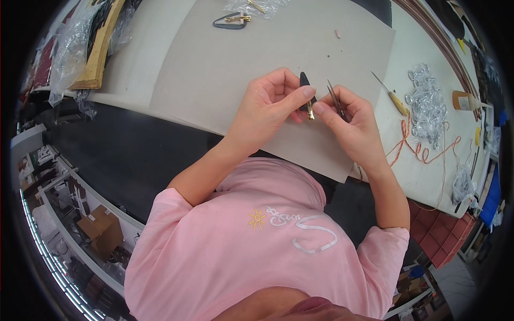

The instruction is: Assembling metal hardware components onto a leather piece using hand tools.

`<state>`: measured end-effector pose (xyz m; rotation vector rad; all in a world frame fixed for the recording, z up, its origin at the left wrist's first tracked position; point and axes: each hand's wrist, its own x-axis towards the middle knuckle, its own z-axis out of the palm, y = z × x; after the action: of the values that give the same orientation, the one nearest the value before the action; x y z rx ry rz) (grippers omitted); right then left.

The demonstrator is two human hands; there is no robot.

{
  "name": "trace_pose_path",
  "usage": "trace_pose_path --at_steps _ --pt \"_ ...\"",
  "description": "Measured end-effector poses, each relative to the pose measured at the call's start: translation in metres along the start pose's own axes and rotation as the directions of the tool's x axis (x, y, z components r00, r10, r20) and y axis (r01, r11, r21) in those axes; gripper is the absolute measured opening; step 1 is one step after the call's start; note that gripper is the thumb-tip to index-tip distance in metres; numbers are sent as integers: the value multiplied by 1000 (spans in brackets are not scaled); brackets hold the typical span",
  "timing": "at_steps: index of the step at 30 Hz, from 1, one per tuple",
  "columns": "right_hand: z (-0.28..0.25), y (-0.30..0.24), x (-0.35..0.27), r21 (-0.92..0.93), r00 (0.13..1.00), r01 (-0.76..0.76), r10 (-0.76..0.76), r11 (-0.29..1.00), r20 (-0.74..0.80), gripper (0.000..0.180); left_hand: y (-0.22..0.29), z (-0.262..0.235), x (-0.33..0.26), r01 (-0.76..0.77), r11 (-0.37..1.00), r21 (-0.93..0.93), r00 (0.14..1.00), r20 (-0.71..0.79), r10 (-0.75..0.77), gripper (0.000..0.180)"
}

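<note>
1. Hair clip [307, 96]: black top, gold metal base.
2. Tweezers [335, 99]: dark grey metal.
3. Cardboard sheet [225, 69]: plain grey-beige.
4. Cord [423, 152]: orange.
5. Shirt [257, 251]: pink, white lettering, yellow sun motif.
6. Tool handle [399, 103]: yellow.

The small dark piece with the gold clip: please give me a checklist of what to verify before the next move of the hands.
1. Left hand pinches the dark piece with gold clip: ok.
2. Right hand holds the tweezers: ok.
3. Tweezers' tips touching the piece: cannot tell, probably apart.
4. Both hands are over the grey cardboard sheet, so a dropped part lands there: ok.
5. Clip aligned on the piece: cannot tell, too small.
6. Spare clip pieces at the far edge, within sight: ok.
</note>
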<state>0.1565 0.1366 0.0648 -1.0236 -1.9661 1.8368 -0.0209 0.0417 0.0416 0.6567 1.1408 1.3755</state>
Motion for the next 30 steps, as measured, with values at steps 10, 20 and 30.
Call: trace_pose_path --at_steps 10,20,30 --pt "4 -2 4 92 989 71 -58 993 -134 16 8 -4 3 -98 994 -38 994 -52 96 10" --pt "2 -13 0 -32 954 151 -155 988 -257 14 13 -2 -6 0 992 -126 1000 31 4 14" --pt "-21 -8 -17 -603 851 252 -470 756 -233 26 6 -11 -5 127 990 -54 989 86 -122 27"
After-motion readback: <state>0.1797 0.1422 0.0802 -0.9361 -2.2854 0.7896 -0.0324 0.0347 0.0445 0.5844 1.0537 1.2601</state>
